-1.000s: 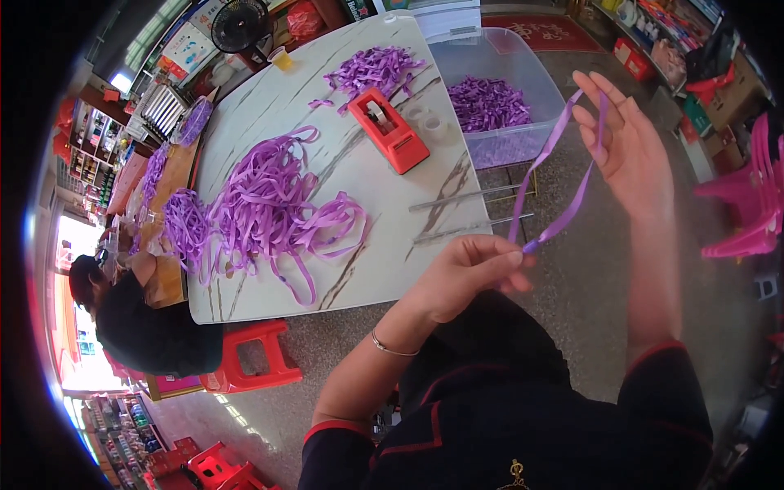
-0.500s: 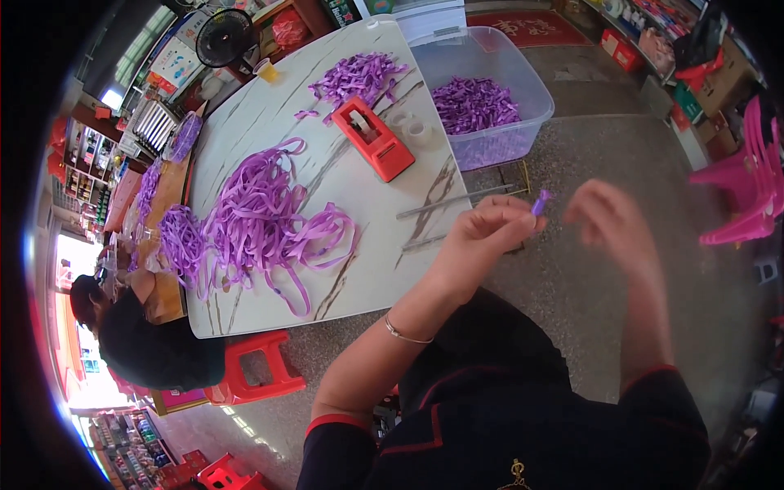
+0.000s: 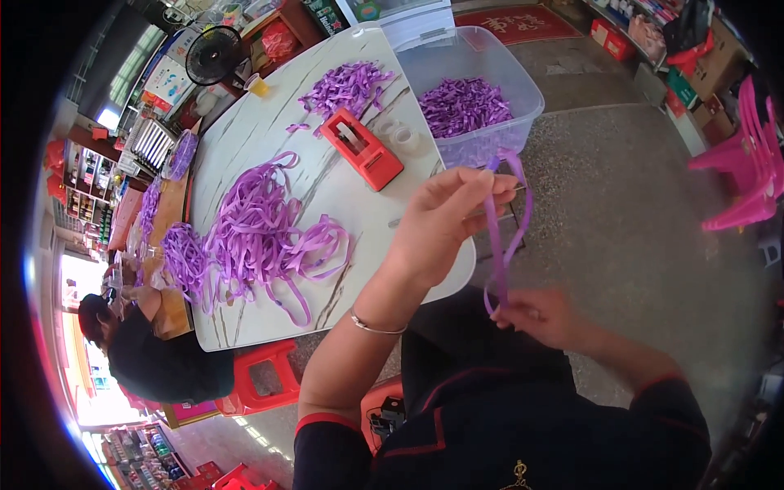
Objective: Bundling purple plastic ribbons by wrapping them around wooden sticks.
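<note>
A purple ribbon hangs as a long loop between my hands, just off the table's right edge. My left hand pinches its upper end between thumb and fingers. At the lower end, my right hand is closed on the loop, close in front of my body. On the table, to the left, lies a large tangled heap of purple ribbons. A smaller pile of short folded purple ribbons sits farther back, beside a red tape dispenser.
A clear plastic bin of folded purple ribbons stands beyond the table's right edge. Clear tape rolls lie by the dispenser. A person in dark clothes works at the left, near a red stool. Pink chairs stand at right.
A small purple bundle in my left hand has become a long loop of ribbon. My right hand, which was apart and blurred, has come down and left and now grips the loop's lower end.
</note>
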A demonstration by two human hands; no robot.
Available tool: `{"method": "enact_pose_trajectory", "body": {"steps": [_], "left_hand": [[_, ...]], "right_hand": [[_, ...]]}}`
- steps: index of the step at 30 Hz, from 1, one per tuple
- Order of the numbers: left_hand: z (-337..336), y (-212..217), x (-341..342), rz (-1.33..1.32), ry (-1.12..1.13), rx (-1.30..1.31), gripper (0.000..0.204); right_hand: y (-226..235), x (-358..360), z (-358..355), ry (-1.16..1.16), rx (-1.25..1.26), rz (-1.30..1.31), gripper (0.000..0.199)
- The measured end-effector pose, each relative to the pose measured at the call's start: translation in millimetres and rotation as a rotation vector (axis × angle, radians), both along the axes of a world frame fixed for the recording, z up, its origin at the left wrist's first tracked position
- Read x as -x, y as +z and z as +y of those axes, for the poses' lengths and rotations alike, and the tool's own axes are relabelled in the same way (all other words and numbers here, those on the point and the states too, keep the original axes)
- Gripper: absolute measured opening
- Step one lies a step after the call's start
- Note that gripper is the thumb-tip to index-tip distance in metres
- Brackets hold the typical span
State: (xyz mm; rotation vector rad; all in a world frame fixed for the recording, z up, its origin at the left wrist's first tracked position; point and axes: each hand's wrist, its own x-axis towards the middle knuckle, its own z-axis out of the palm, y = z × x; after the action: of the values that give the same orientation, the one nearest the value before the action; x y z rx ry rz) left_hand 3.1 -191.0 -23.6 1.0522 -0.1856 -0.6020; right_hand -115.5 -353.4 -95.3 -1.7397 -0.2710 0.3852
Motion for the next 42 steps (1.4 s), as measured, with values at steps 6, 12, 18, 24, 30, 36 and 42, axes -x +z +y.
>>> {"method": "enact_pose_trajectory", "body": {"steps": [6, 12, 18, 24, 30, 36, 42], "left_hand": [[5, -6, -4, 0.076, -0.059, 0.098, 0.017], [11, 5, -8, 0.06, -0.025, 0.137, 0.018], [24, 12, 2, 0.023, -0.108, 0.122, 0.017], [48, 2, 17, 0.048, -0.139, -0.122, 0.018], [70, -20, 33, 0.018, -0.274, -0.337, 0.016], [78, -38, 47, -0.022, -0.323, -0.433, 0.016], [60, -33, 36, -0.201, -0.461, -0.496, 0.016]], "right_hand": [[-8, 30, -5, 0.029, -0.126, 0.137, 0.014], [-17, 42, -9, 0.237, 0.12, 0.128, 0.013], [-71, 47, -40, -0.006, 0.372, -0.421, 0.012], [-82, 5, -92, -0.205, 0.823, -0.491, 0.019], [-26, -37, -106, -0.461, 0.819, -0.86, 0.022], [-12, -47, -94, -0.603, 0.724, -0.866, 0.04], [-13, -36, -102, -0.262, 0.755, -0.361, 0.027]]}}
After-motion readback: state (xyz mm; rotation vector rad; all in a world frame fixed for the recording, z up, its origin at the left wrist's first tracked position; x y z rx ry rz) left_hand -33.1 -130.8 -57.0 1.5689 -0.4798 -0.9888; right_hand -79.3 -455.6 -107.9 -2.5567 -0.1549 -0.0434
